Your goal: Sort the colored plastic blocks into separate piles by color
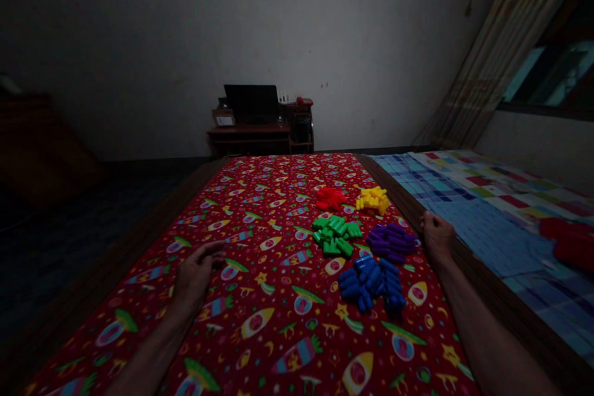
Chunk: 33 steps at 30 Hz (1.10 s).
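My left hand rests on the red patterned cloth, fingers loosely stretched forward and holding nothing. My right hand lies at the cloth's right edge with its fingers curled under; nothing shows in it. Between the hands lie sorted piles of plastic pieces: red, yellow, green, purple and blue. The purple pile is nearest my right hand, a short gap away. No hand touches any pile.
The cloth covers a wooden-edged platform. A checked blue and multicolour sheet lies to the right, with a red object on it. A low desk with a dark screen stands against the far wall. A curtain hangs at the right.
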### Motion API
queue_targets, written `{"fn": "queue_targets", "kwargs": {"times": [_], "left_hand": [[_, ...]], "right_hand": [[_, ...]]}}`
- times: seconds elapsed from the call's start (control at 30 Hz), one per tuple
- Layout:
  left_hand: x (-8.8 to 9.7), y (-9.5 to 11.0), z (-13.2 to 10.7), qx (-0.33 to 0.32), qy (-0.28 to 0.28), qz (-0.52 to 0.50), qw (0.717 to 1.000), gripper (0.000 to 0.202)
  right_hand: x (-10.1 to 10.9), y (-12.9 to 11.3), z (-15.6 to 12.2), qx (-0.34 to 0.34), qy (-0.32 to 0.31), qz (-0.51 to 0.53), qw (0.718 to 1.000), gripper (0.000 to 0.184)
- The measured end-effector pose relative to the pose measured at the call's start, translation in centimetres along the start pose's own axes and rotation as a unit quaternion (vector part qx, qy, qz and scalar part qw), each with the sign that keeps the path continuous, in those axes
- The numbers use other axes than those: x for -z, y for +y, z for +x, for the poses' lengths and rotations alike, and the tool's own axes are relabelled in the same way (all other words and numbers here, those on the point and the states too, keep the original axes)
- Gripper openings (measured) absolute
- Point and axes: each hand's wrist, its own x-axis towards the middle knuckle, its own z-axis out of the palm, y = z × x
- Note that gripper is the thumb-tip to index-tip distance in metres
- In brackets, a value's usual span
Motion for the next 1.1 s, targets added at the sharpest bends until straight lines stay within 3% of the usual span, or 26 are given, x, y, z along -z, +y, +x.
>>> {"fn": "queue_targets", "kwargs": {"times": [0.87,1.1], "left_hand": [[-0.2,1.0,-0.6,-0.009,0.000,0.021,1.000,0.032],[-0.1,0.2,-0.2,-0.004,0.002,0.006,1.000,0.031]], "right_hand": [[-0.1,-1.6,-0.5,0.039,-0.042,-0.038,0.998,0.055],[-0.3,-2.0,-0.1,0.048,-0.060,-0.029,0.997,0.054]]}}
